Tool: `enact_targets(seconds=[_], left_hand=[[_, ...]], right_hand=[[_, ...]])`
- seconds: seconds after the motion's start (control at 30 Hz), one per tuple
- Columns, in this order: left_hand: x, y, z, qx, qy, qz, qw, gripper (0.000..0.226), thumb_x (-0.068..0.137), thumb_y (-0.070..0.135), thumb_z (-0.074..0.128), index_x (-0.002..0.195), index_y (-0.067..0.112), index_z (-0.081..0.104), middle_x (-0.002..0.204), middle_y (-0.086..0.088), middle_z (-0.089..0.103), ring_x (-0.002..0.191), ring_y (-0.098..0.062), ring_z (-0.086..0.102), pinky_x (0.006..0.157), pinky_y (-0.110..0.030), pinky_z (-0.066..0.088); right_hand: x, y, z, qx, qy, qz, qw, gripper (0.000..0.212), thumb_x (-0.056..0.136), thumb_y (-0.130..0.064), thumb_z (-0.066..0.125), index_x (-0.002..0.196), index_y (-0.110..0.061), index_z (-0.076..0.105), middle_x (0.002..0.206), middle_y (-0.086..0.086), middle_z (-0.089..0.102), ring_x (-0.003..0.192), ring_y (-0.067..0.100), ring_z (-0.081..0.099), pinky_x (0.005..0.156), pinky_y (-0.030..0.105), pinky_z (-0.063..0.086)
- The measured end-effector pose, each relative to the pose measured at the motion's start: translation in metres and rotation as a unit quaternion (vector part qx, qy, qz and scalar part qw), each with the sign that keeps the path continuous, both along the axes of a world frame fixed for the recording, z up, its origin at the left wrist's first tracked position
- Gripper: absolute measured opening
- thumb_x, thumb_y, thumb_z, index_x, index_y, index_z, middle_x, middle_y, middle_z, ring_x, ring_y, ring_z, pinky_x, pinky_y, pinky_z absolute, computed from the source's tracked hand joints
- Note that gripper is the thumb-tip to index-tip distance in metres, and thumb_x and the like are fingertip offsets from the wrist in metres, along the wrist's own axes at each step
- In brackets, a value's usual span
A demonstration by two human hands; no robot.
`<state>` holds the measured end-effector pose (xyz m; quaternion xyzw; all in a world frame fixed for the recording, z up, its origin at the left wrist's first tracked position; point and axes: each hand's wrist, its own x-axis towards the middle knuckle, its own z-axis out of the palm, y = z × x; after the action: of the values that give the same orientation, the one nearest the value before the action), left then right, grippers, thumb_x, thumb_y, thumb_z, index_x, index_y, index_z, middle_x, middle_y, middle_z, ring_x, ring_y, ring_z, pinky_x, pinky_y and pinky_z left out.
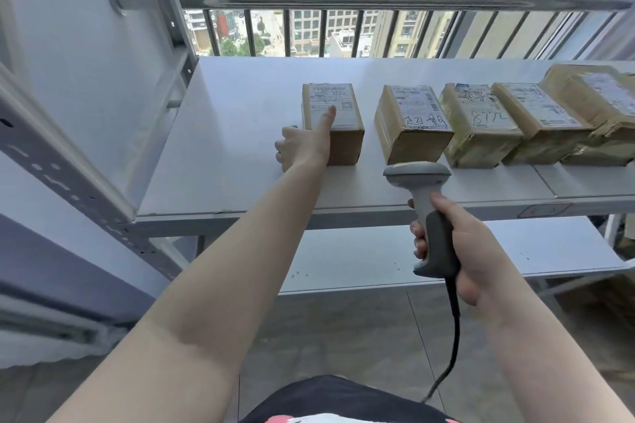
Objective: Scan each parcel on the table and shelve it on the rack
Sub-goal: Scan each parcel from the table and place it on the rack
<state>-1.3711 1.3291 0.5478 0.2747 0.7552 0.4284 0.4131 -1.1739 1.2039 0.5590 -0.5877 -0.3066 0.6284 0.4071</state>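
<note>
Left hand (302, 144) has its grip on the end parcel (332, 124), thumb laid over the label, fingers round the far side. Right hand (460, 244) is wrapped round the scanner (429, 216), just nearer than the parcel. Four more parcels (515, 124) sit further right on the desk (240, 134).

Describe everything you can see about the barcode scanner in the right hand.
The barcode scanner is a grey plastic handheld gun with a light upper body and wide flat head, a darker grip, and a black cable hanging from its base. The right hand grips its handle, holding it upright in front of the table edge, head facing the row of parcels.
</note>
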Motion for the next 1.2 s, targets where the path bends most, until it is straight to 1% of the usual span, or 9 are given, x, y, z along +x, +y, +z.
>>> enact_targets(seconds=[0.13,0.23,0.33,0.4,0.53,0.7,0.87,1.03,1.2], left_hand=[[0.004,-0.022,0.003,0.074,0.032,0.036,0.996,0.087,0.081,0.065,0.066,0.146,0.019,0.033,0.143,-0.008,0.031,0.135,-0.027,0.030,0.109,-0.040,0.033],[0.015,-0.055,0.000,0.225,0.092,0.040,0.969,0.070,0.083,0.048,0.072,0.138,0.022,0.040,0.137,-0.002,0.034,0.130,-0.020,0.033,0.113,-0.039,0.028],[0.032,-0.089,-0.009,0.341,0.099,-0.024,0.934,0.049,0.083,0.038,0.070,0.124,0.020,0.050,0.123,0.003,0.048,0.117,-0.013,0.044,0.106,-0.032,0.036],[0.044,-0.105,-0.018,0.357,0.066,-0.091,0.927,0.033,0.086,0.032,0.068,0.114,0.020,0.055,0.111,0.003,0.058,0.107,-0.012,0.055,0.095,-0.028,0.045],[0.067,-0.120,-0.040,0.262,-0.076,-0.198,0.941,0.009,0.095,0.020,0.065,0.102,0.016,0.061,0.092,0.005,0.064,0.082,-0.001,0.060,0.076,-0.017,0.048],[0.103,-0.120,-0.061,0.091,-0.214,-0.218,0.948,0.007,0.098,0.023,0.060,0.101,0.016,0.060,0.096,0.000,0.064,0.088,-0.014,0.057,0.075,-0.024,0.045],[0.145,-0.125,-0.081,-0.009,-0.213,-0.248,0.945,0.022,0.099,0.026,0.057,0.110,0.008,0.058,0.096,-0.001,0.062,0.085,-0.015,0.056,0.073,-0.025,0.045],[0.214,-0.135,-0.098,-0.050,-0.184,-0.290,0.938,0.023,0.098,0.027,0.059,0.110,0.007,0.060,0.092,-0.001,0.062,0.081,-0.014,0.056,0.072,-0.026,0.045],[0.329,-0.163,-0.105,-0.066,-0.182,-0.337,0.921,0.012,0.097,0.023,0.060,0.089,0.013,0.059,0.083,-0.001,0.059,0.068,-0.012,0.051,0.060,-0.022,0.040]], right_hand=[[0.003,0.000,-0.001,-0.002,0.000,0.000,1.000,0.037,0.096,-0.046,0.051,0.110,-0.012,0.059,0.065,0.004,0.055,0.051,0.016,0.047,0.057,0.031,0.037],[0.005,-0.003,-0.002,-0.002,-0.002,-0.006,1.000,0.034,0.096,-0.046,0.052,0.104,-0.013,0.058,0.066,0.004,0.056,0.050,0.016,0.047,0.056,0.030,0.038],[0.011,-0.011,-0.005,-0.002,-0.010,-0.023,1.000,0.032,0.096,-0.045,0.053,0.098,-0.013,0.057,0.066,0.004,0.056,0.050,0.016,0.047,0.057,0.030,0.038],[0.017,-0.020,-0.007,-0.004,-0.013,-0.035,0.999,0.034,0.096,-0.045,0.052,0.103,-0.012,0.059,0.067,0.005,0.056,0.051,0.016,0.047,0.058,0.030,0.038],[0.033,-0.047,-0.012,-0.010,-0.013,-0.076,0.997,0.035,0.097,-0.045,0.049,0.107,-0.015,0.065,0.066,0.004,0.054,0.052,0.016,0.045,0.056,0.030,0.038],[0.068,-0.084,-0.025,-0.027,-0.012,-0.159,0.987,0.035,0.097,-0.043,0.052,0.108,-0.012,0.065,0.065,0.004,0.054,0.052,0.015,0.044,0.054,0.028,0.041],[0.122,-0.118,-0.039,-0.047,0.004,-0.238,0.970,0.033,0.096,-0.043,0.053,0.107,-0.013,0.061,0.064,0.004,0.054,0.051,0.016,0.044,0.055,0.029,0.039],[0.195,-0.158,-0.046,-0.061,0.018,-0.303,0.951,0.035,0.096,-0.045,0.052,0.104,-0.013,0.065,0.064,0.003,0.054,0.052,0.016,0.043,0.054,0.028,0.039],[0.286,-0.211,-0.047,-0.072,0.019,-0.361,0.929,0.036,0.097,-0.045,0.050,0.103,-0.013,0.066,0.064,0.003,0.054,0.052,0.015,0.043,0.056,0.027,0.039]])
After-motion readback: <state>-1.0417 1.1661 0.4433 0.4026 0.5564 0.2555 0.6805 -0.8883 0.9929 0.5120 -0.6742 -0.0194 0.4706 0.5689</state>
